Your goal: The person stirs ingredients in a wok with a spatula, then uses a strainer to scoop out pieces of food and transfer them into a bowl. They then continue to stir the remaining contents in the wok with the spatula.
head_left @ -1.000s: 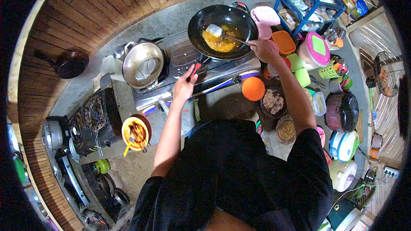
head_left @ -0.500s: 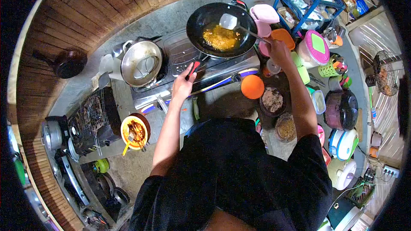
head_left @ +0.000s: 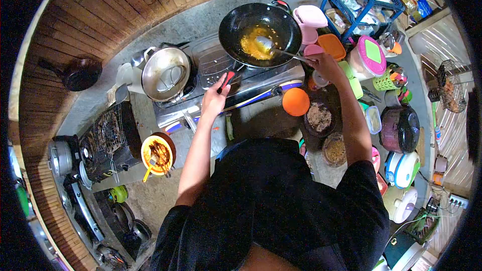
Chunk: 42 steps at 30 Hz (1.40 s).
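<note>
A black wok [head_left: 235, 24] sits on the stove, with oily yellow-orange chopped food [head_left: 249, 44] pooled in its bottom. My left hand [head_left: 215, 101] is closed around the wok's red-and-black handle [head_left: 228, 79]. From the right, my right hand [head_left: 325, 65] grips the handle of a metal spatula [head_left: 287, 53]. The spatula's blade is down in the food, near the middle of the wok. An orange bowl-like item [head_left: 295, 102] lies below my right hand, beside a dark bowl of pale, crumbly contents [head_left: 319, 117].
A steel pan [head_left: 150, 78] stands on the stove's left side. A yellow bowl with saucy food [head_left: 145, 153] is at lower left. Lidded plastic containers [head_left: 357, 55] and a blue rack [head_left: 326, 0] crowd the right. A dark pot [head_left: 400, 129] stands farther right.
The spatula has swung down from above the food, its blade now in it. My right hand shifted slightly left and down. The food has been pushed about; my left hand stays put.
</note>
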Each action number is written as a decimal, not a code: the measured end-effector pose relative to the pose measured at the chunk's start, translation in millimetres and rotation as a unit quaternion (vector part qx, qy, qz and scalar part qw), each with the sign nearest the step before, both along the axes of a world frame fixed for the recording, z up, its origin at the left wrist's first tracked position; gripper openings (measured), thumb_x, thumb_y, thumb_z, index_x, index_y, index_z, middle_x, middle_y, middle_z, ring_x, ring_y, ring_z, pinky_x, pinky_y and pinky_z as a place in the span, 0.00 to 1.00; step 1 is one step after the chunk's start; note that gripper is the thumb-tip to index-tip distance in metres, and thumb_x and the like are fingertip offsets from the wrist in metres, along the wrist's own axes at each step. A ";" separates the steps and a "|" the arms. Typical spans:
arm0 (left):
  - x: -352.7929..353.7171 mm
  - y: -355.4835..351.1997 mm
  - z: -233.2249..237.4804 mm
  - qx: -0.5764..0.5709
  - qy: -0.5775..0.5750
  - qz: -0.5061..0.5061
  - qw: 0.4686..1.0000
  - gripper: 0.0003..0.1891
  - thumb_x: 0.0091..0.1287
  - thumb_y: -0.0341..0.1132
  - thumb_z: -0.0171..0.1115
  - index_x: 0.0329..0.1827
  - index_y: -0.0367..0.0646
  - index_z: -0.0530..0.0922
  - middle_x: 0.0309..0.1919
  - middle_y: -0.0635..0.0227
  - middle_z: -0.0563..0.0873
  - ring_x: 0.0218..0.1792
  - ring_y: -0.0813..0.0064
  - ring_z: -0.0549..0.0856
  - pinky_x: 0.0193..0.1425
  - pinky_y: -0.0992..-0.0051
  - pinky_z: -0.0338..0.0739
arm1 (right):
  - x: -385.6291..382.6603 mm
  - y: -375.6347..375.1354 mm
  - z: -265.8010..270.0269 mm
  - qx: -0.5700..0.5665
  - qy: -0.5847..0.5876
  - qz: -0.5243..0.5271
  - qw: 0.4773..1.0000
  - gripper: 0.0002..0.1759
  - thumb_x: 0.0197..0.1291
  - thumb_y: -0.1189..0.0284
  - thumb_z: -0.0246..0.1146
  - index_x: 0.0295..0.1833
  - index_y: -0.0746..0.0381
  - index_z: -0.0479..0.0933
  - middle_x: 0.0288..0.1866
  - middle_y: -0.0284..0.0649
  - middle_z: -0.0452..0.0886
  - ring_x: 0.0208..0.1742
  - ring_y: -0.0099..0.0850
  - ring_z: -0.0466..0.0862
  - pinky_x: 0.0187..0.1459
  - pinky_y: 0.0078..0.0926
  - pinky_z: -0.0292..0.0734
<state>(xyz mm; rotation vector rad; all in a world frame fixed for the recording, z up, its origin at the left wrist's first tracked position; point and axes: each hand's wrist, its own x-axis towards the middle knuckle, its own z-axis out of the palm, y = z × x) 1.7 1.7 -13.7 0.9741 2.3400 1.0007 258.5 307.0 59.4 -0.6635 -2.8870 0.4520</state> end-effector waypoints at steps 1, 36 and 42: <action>0.2 0.2 1.3 0.000 0.000 0.000 1.000 0.24 0.69 0.47 0.59 0.68 0.71 0.71 0.53 0.60 0.85 0.51 0.57 0.85 0.54 0.65 0.76 | -2.1 2.9 -6.4 0.000 0.000 0.000 1.000 0.13 0.66 0.68 0.56 0.50 0.56 0.82 0.41 0.50 0.85 0.40 0.46 0.86 0.44 0.40 0.81; -0.4 -0.1 2.0 0.013 -0.017 -0.010 1.000 0.24 0.68 0.46 0.60 0.69 0.69 0.71 0.55 0.56 0.83 0.54 0.57 0.84 0.57 0.66 0.75 | -37.3 9.4 -46.7 0.022 0.023 -0.031 0.999 0.15 0.68 0.64 0.55 0.56 0.52 0.79 0.36 0.48 0.84 0.34 0.49 0.85 0.38 0.47 0.79; -3.2 -0.2 -10.2 0.049 -0.015 -0.012 0.999 0.25 0.68 0.46 0.60 0.69 0.69 0.70 0.54 0.55 0.83 0.54 0.57 0.84 0.58 0.67 0.75 | -19.4 -1.7 -18.5 -0.156 0.036 -0.012 0.987 0.13 0.67 0.64 0.59 0.52 0.56 0.82 0.40 0.49 0.84 0.42 0.42 0.85 0.43 0.38 0.78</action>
